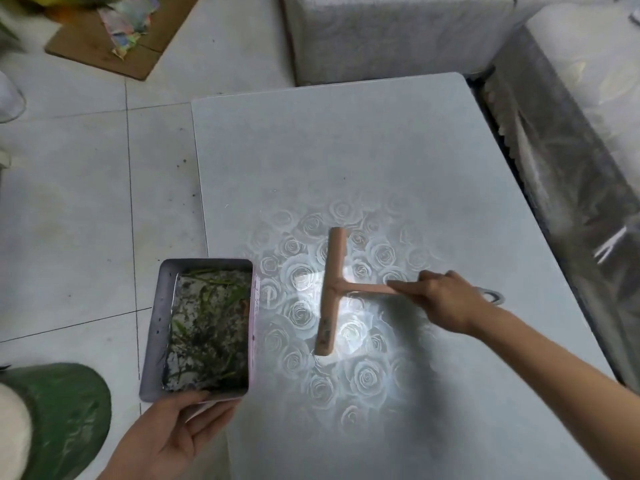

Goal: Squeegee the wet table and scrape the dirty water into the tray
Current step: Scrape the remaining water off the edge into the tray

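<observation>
At the far left, low in the view, a green plastic bag (65,417) sits on the pale tiled floor (69,209). A flattened piece of cardboard (104,46) with crumpled coloured paper on it lies at the top left.

Next comes the tray (152,327), a rectangular metal one held level beside the table's left edge, its right long side touching or just beside that edge. It holds murky water with dark grit and green leaf scraps. The left hand (173,438) grips the tray's near short end, thumb over the rim and fingers underneath.

The table (346,150) is pale grey with a rose pattern showing in its glossy, wet-looking middle.

On that patch rests the squeegee (334,282), a peach-pink T-shaped one. Its blade runs from near to far and lies on the tabletop, apart from the tray with a strip of rose pattern between them. Dark specks mark the near part of the blade. The handle points right into the right hand (443,299), which is wrapped round it, forefinger stretched along the shaft. A pale loop (491,295) shows just past the hand; whether it belongs to the handle I cannot tell.

Beyond the table stands furniture under a white cover (381,36), and along the right side a seat draped in patterned cloth (571,168)
</observation>
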